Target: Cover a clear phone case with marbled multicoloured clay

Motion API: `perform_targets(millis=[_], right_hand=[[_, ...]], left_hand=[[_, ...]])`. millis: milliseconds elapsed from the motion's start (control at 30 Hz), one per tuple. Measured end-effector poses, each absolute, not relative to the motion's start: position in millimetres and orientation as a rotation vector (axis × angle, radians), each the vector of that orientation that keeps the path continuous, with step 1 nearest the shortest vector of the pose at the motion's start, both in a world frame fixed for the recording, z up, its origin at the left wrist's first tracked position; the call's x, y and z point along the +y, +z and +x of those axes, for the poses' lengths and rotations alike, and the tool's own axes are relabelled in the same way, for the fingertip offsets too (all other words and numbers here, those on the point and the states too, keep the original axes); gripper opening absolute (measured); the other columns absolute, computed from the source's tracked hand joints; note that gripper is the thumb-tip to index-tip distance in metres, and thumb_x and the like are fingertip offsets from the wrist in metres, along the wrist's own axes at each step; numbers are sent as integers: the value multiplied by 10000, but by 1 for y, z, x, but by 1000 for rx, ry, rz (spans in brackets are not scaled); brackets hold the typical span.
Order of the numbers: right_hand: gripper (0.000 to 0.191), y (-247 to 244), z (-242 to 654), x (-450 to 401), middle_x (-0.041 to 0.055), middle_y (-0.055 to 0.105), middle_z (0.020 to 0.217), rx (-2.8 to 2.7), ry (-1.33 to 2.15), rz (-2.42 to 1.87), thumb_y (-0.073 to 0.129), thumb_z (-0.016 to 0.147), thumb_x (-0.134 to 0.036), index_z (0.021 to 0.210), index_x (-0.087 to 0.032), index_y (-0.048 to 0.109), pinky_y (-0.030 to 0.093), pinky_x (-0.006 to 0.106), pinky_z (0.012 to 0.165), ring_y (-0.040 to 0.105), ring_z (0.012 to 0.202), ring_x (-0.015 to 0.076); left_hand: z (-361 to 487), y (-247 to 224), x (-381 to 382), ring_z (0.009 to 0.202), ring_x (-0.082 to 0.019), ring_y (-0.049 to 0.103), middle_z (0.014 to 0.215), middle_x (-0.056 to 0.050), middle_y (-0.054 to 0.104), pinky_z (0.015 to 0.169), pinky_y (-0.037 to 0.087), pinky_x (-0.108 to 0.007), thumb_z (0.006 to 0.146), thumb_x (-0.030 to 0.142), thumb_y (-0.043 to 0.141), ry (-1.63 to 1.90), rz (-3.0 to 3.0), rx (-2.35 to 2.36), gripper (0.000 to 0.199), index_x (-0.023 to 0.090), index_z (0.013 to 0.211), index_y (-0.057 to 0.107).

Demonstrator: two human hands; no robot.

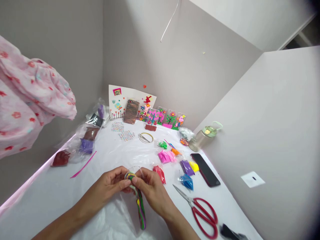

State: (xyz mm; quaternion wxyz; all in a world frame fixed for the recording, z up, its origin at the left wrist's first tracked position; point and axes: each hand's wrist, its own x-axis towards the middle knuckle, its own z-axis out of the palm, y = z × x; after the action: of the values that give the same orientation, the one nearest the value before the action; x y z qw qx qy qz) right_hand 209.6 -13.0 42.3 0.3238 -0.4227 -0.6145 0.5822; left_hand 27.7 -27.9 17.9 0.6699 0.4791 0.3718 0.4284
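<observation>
Centrally, multicoloured strip [140, 210] between both hands [113, 182] [152, 189], close together, pinching its far end

L grip [113, 182], R grip [151, 187] adj.

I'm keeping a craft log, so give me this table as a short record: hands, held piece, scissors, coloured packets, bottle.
Left hand: pinching the striped piece
Right hand: pinching the same upper end
Held piece: multicoloured, its straight length below the hands
Scissors: red-handled, right of the hands
Right-side packets: red, pink, green, orange, purple, yellow, blue
Bottle: green-lidded, beyond the packets
</observation>
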Motion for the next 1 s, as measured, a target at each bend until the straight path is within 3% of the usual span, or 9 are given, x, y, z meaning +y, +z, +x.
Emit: perform_targets(millis=[100, 267, 500, 667, 767, 1000], right_hand=[[429, 43, 211, -11, -30, 462, 653, -1616, 1501, -1124, 635, 861, -554, 714, -164, 535, 293, 251, 569, 394, 615, 112], [361, 43, 208, -15, -15, 511, 732, -1641, 1476, -1089, 628, 882, -512, 787, -169, 567, 340, 254, 616, 448, 683, 128], [331, 41, 206, -14, -19, 508, 679, -1548, 1463, -1096, 635, 866, -451, 722, -164, 554, 345, 252, 607, 445, 652, 123], [280, 38, 206, -16, -15, 542, 743, -1564, 1447, -1091, 694, 836, -418, 799, -167, 577, 367, 248, 625, 474, 688, 127], [261, 37, 204, -17, -16, 559, 679, -1524, 1494, -1119, 735, 799, -376, 758, -162, 590, 344, 244, 584, 467, 633, 120], [304, 43, 209, -12, -8, 563, 738, -1491, 1576, -1016, 715, 822, -437, 809, -157, 596, 362, 248, 638, 487, 688, 123]], left_hand=[[30, 19, -27, 939, -229, 650, 920, -23, 680, 872, 520, -351, 830, 374, 735, 969, 1020, 740, 200, 218, 944, 682], [29, 21, -32, 785, -182, 626, 755, 15, 623, 762, 502, -275, 880, 390, 676, 1028, 1156, 957, 194, 215, 799, 662], [30, 12, -31, 855, -211, 631, 830, -2, 627, 814, 528, -331, 860, 416, 689, 946, 1116, 889, 215, 204, 878, 665], [31, 13, -31, 769, -171, 613, 759, 28, 601, 743, 491, -271, 880, 437, 657, 962, 1183, 943, 247, 204, 805, 628], [31, 17, -35, 749, -177, 617, 738, 28, 603, 719, 471, -271, 872, 452, 657, 929, 1239, 993, 264, 203, 792, 626], [29, 14, -31, 771, -186, 628, 754, 20, 617, 762, 471, -290, 879, 474, 640, 952, 1201, 997, 274, 206, 819, 643]])
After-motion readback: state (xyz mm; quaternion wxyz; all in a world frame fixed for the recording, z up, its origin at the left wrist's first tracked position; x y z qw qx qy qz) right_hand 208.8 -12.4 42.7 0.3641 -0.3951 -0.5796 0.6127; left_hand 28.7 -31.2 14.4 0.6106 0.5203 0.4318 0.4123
